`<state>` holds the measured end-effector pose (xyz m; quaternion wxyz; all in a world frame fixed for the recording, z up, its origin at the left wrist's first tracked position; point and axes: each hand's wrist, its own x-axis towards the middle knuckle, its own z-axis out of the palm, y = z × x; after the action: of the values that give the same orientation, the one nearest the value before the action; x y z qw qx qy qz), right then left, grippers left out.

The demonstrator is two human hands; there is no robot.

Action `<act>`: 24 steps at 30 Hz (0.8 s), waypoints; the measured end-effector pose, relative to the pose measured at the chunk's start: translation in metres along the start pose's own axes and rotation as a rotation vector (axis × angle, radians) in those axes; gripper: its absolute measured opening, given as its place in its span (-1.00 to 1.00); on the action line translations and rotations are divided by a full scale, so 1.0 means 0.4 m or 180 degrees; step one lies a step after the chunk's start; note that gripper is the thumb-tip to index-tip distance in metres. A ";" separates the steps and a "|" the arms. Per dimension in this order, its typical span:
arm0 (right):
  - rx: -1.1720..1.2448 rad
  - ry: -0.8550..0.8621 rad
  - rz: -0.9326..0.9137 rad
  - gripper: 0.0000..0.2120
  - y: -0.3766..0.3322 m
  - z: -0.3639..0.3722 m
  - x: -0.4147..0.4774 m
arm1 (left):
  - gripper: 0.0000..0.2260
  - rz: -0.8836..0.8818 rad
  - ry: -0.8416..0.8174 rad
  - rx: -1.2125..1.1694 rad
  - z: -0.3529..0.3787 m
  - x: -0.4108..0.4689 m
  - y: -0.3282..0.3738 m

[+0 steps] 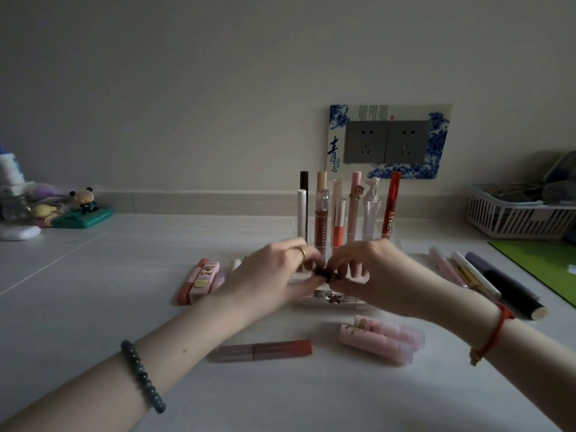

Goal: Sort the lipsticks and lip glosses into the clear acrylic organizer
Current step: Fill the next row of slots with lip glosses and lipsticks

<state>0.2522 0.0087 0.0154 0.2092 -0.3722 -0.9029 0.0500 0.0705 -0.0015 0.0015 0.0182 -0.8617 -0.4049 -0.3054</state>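
A pale counter (124,269) against a plain wall, in dim light. At far left sit small cartoon figurines (79,207) and a white case (19,232). Further right, a coral lip gloss (188,283) and a pink boxed lipstick (204,280) lie side by side on the counter. Just beside them, the left hand (274,275), wearing a gold ring, and the right hand (371,272) meet fingertip to fingertip; the 2 hands pinch a small dark lipstick (324,272) between them, each at 1 end. It is held low over the front of the clear acrylic organizer (339,298), whose back compartments hold tall lip gloss tubes (322,219) standing upright. Nearer the viewer lie a long double-ended gloss (265,350) and 2 pink tubes (380,338). Right of the organizer, several more tubes (486,282) lie in a loose cluster, with a green mat (542,269) and a white basket (517,219) beyond.
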 end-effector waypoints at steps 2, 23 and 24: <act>0.0211 0.0213 0.0075 -0.81 0.003 -0.029 0.002 | -0.83 0.0065 0.0412 -0.0272 -0.013 0.025 0.013; 0.2037 0.2046 0.0703 -0.88 0.127 -0.077 0.087 | -0.75 -0.0877 0.1048 -0.2380 0.085 0.165 0.069; 0.1991 0.2045 0.0725 -0.87 0.132 -0.070 0.087 | -0.75 -0.0857 0.1009 -0.2404 0.090 0.162 0.067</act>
<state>0.2759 0.0690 0.0397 0.5739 -0.3846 -0.6872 0.2248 0.1393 0.0350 0.0129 -0.2765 -0.6897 -0.3658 -0.5604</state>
